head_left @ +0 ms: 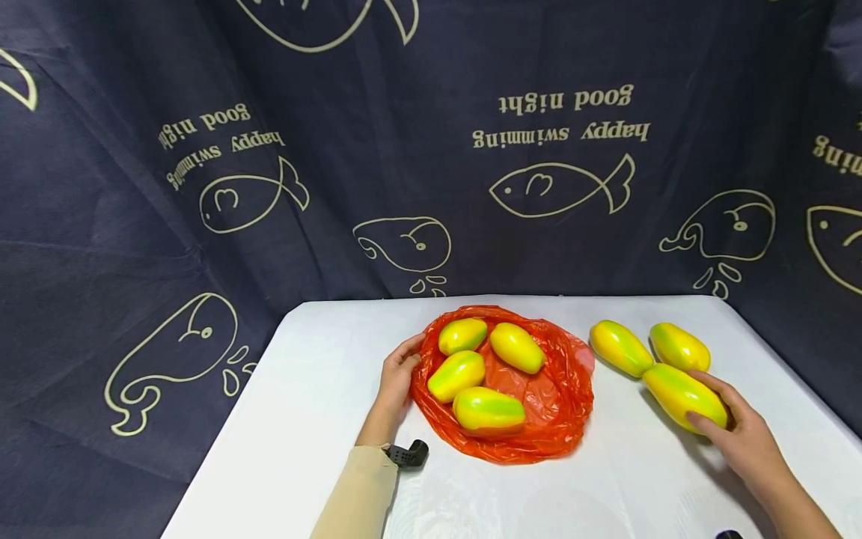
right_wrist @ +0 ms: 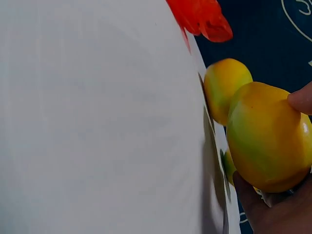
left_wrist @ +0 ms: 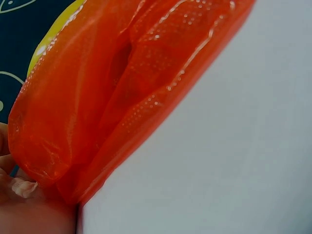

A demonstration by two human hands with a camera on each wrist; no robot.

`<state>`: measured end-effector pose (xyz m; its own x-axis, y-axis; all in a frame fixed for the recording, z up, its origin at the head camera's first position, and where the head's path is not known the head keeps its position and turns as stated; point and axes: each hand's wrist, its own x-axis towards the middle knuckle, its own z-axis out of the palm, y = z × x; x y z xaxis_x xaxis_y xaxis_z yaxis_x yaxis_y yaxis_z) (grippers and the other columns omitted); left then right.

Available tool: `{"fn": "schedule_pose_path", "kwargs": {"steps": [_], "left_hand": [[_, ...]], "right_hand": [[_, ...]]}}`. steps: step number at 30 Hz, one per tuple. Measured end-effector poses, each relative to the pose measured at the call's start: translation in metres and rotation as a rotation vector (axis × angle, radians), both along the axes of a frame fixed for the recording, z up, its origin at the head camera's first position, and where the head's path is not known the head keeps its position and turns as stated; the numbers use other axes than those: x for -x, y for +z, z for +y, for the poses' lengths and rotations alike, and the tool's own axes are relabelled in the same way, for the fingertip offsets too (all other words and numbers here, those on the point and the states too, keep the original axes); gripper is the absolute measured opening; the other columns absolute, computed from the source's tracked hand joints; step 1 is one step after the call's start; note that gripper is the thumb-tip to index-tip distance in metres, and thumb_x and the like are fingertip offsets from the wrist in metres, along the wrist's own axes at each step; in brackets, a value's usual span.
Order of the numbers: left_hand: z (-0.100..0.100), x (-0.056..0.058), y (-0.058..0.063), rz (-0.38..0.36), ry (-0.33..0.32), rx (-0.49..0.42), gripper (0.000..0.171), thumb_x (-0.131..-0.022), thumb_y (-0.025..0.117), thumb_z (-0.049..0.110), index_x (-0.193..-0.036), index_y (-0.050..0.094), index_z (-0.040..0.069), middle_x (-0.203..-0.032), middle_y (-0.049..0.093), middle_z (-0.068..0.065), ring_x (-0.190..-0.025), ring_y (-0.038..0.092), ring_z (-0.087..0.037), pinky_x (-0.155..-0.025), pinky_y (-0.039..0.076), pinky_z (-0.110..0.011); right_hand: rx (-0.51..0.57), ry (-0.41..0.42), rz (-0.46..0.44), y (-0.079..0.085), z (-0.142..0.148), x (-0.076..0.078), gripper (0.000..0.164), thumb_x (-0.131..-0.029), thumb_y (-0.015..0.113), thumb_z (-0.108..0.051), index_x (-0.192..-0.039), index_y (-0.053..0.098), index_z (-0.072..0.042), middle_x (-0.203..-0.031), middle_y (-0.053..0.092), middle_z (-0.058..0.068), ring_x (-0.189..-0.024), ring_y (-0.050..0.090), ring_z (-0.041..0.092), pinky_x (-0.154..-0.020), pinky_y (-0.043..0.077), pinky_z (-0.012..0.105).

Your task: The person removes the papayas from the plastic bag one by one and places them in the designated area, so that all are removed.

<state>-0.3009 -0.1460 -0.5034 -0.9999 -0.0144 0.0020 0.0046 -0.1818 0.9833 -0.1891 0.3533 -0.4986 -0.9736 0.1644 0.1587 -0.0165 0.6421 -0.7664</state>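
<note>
A white table (head_left: 303, 412) is seen from above, backed by a dark blue cloth (head_left: 417, 150) that is printed with pale fish, whales and upside-down lettering. At the table's middle, a red plastic bag (head_left: 569, 419) is spread wide, its rim crumpled into a rough ring. Inside it, four papayas (head_left: 456, 376), yellow tinged with green, are gathered mostly toward the left, and bare red film is left showing at the right. The bag's left edge is pinched by the left hand (head_left: 396, 382), its fingertips closed on the thin film, presumably so that the mouth is held open and the loose plastic is steadied. To the right of the bag, a single papaya (head_left: 683, 397) is gripped by the right hand (head_left: 741, 430) at its near end, with thumb and fingers set on opposite sides, probably because a smooth, rounded fruit is best secured that way. A shadow is cast on the table beneath it, by which a slight lift is suggested, though contact cannot be ruled out. Just beyond it, a left papaya (head_left: 621, 348) and a right papaya (head_left: 680, 346) are laid outside the bag, likely within easy reach of that hand.
</note>
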Motion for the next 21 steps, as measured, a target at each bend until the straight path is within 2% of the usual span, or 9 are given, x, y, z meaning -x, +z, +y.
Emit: {"fn": "schedule_pose_path", "kwargs": {"steps": [2, 3, 4, 6, 8, 10, 18, 21], "left_hand": [[0.000, 0.000, 0.000, -0.002, -0.002, -0.002, 0.043, -0.100, 0.043, 0.005, -0.140, 0.058, 0.013, -0.146, 0.053, -0.010, -0.131, 0.054, -0.024, -0.103, 0.053, -0.031], [-0.001, 0.000, 0.000, 0.000, -0.003, -0.002, 0.043, -0.100, 0.043, 0.005, -0.140, 0.058, 0.013, -0.147, 0.053, -0.010, -0.131, 0.054, -0.024, -0.104, 0.053, -0.031], [-0.001, -0.001, 0.001, 0.003, -0.005, -0.001, 0.044, -0.100, 0.043, 0.005, -0.140, 0.057, 0.013, -0.147, 0.053, -0.010, -0.131, 0.054, -0.025, -0.104, 0.053, -0.032], [0.000, -0.001, 0.001, 0.009, -0.004, 0.000, 0.044, -0.100, 0.043, 0.005, -0.141, 0.057, 0.012, -0.147, 0.053, -0.011, -0.130, 0.054, -0.024, -0.103, 0.053, -0.031], [0.000, -0.001, 0.002, 0.013, -0.007, 0.002, 0.044, -0.100, 0.042, 0.005, -0.141, 0.057, 0.012, -0.147, 0.053, -0.011, -0.130, 0.054, -0.023, -0.103, 0.053, -0.030], [0.000, -0.001, 0.003, 0.016, -0.009, 0.003, 0.044, -0.100, 0.042, 0.005, -0.141, 0.056, 0.012, -0.147, 0.053, -0.011, -0.130, 0.054, -0.023, -0.103, 0.053, -0.030], [0.000, -0.001, 0.003, 0.009, -0.005, 0.003, 0.044, -0.100, 0.043, 0.005, -0.141, 0.057, 0.013, -0.147, 0.053, -0.010, -0.133, 0.053, -0.025, -0.104, 0.052, -0.030], [0.001, -0.001, 0.003, 0.001, 0.000, 0.002, 0.044, -0.100, 0.043, 0.005, -0.141, 0.057, 0.013, -0.147, 0.053, -0.011, -0.132, 0.053, -0.024, -0.104, 0.052, -0.031]], "right_hand": [[-0.003, 0.001, 0.005, -0.001, 0.004, 0.000, 0.066, -0.098, 0.062, -0.032, -0.156, 0.032, -0.034, -0.120, 0.026, -0.048, -0.098, 0.024, -0.023, -0.078, 0.024, 0.009], [-0.002, 0.000, -0.005, -0.001, 0.006, 0.000, 0.065, -0.099, 0.061, -0.033, -0.157, 0.031, -0.034, -0.120, 0.025, -0.048, -0.098, 0.024, -0.023, -0.080, 0.025, 0.011], [0.002, -0.007, -0.021, -0.001, 0.008, 0.001, 0.065, -0.099, 0.060, -0.034, -0.157, 0.030, -0.034, -0.121, 0.025, -0.048, -0.098, 0.024, -0.021, -0.088, 0.027, 0.013], [-0.001, -0.021, -0.040, -0.001, 0.013, 0.001, 0.066, -0.099, 0.059, -0.035, -0.157, 0.029, -0.034, -0.121, 0.024, -0.048, -0.097, 0.024, -0.021, -0.092, 0.028, 0.019], [0.006, -0.035, -0.069, -0.001, 0.016, 0.001, 0.066, -0.100, 0.058, -0.037, -0.158, 0.027, -0.035, -0.121, 0.022, -0.048, -0.097, 0.022, -0.021, -0.101, 0.029, 0.031], [0.009, -0.044, -0.080, -0.001, 0.019, 0.001, 0.066, -0.100, 0.058, -0.037, -0.158, 0.026, -0.035, -0.121, 0.021, -0.048, -0.096, 0.022, -0.021, -0.105, 0.028, 0.040], [0.001, -0.052, -0.078, -0.003, 0.026, 0.000, 0.067, -0.100, 0.058, -0.038, -0.158, 0.025, -0.037, -0.118, 0.020, -0.049, -0.095, 0.021, -0.021, -0.093, 0.028, 0.028], [0.005, -0.067, -0.082, -0.005, 0.027, 0.002, 0.068, -0.100, 0.058, -0.038, -0.158, 0.024, -0.036, -0.118, 0.019, -0.049, -0.094, 0.020, -0.021, -0.101, 0.029, 0.036]]}}
